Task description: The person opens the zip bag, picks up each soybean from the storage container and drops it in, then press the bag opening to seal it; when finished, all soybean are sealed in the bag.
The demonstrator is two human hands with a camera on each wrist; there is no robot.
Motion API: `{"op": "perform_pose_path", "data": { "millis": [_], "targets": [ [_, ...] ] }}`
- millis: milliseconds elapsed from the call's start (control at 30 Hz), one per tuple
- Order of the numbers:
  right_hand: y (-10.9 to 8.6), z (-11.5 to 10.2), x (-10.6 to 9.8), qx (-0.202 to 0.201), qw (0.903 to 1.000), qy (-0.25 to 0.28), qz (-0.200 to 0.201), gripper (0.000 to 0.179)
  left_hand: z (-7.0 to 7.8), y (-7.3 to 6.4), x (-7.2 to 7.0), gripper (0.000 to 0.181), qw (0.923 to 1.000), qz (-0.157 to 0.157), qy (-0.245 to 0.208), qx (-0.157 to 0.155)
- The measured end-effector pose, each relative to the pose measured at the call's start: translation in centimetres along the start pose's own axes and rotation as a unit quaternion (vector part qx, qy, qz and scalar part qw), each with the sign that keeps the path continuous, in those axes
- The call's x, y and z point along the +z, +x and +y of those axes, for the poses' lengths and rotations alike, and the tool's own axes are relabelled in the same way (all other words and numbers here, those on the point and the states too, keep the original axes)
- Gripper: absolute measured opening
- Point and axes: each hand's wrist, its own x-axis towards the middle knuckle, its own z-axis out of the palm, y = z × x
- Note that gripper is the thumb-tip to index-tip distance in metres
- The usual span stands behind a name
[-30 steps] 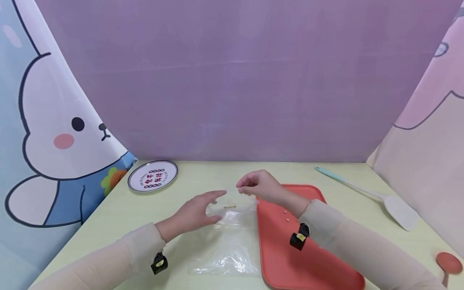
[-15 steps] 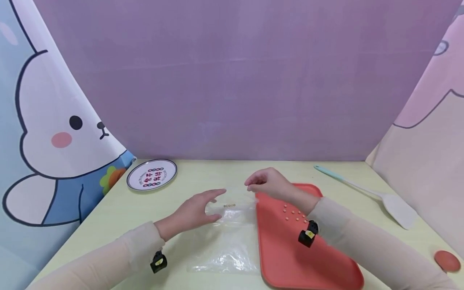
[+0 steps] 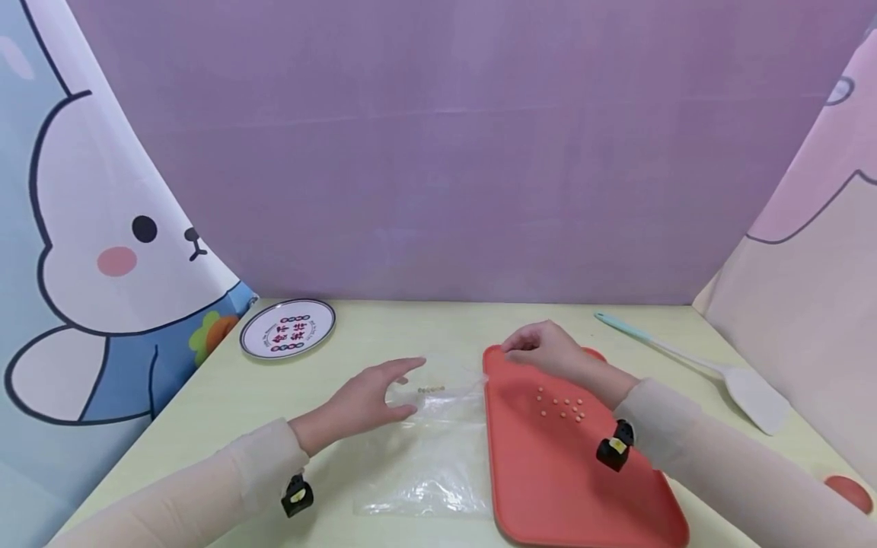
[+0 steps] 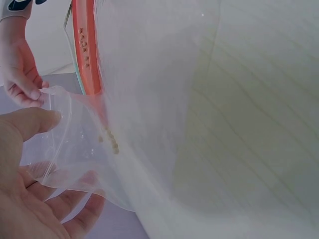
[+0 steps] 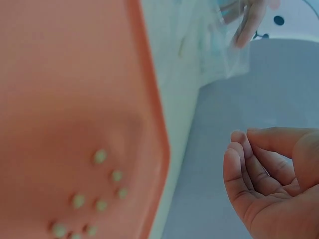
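A clear plastic bag [image 3: 428, 464] lies left of the orange-red tray [image 3: 548, 476], its mouth end raised. My left hand [image 3: 356, 403] holds that mouth, thumb on one side and fingers on the other, spread apart. Several small tan balls, perhaps soybeans [image 4: 113, 143], sit inside the bag in a short row. More such beans [image 5: 100, 204] are scattered on the tray. Over the tray's far left corner hovers my right hand [image 3: 558, 352], apart from the bag. Its thumb [image 5: 274, 139] meets the curled fingertips, and nothing shows between them.
A white plate [image 3: 288, 329] with red lettering rests at the back left of the table. On the right lie a white spatula [image 3: 750, 392] with a mint handle and a red round-headed utensil [image 3: 848, 493], partly covered by my right sleeve. A purple backdrop [image 3: 438, 152] rises behind.
My right hand has moved right, from beside the bag's mouth to above the tray, uncovering more beans there. The left hand and the bag stay nearly still. More beans show in the bag.
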Motion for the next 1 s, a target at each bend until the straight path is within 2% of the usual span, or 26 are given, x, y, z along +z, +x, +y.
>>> {"op": "perform_pose_path", "data": {
  "millis": [133,367,633,1000],
  "targets": [
    [-0.1,1.6,-0.4,0.012,0.9999,-0.004,-0.001,0.015,-0.1,-0.1,0.1,0.07,1.0,-0.001,0.0,0.002],
    [-0.3,3.7,-0.8,0.004,0.9989,-0.048,-0.003,0.016,-0.1,-0.1,0.0,0.07,1.0,-0.002,-0.004,-0.001],
    [-0.7,5.6,-0.8,0.034,0.9966,-0.069,-0.028,0.009,0.0,-0.2,0.0,0.07,1.0,0.0,-0.01,-0.002],
    [-0.8,7.3,-0.6,0.033,0.9944,-0.097,-0.029,0.005,0.0,-0.3,-0.1,0.07,1.0,0.0,0.002,0.002]
  ]
}}
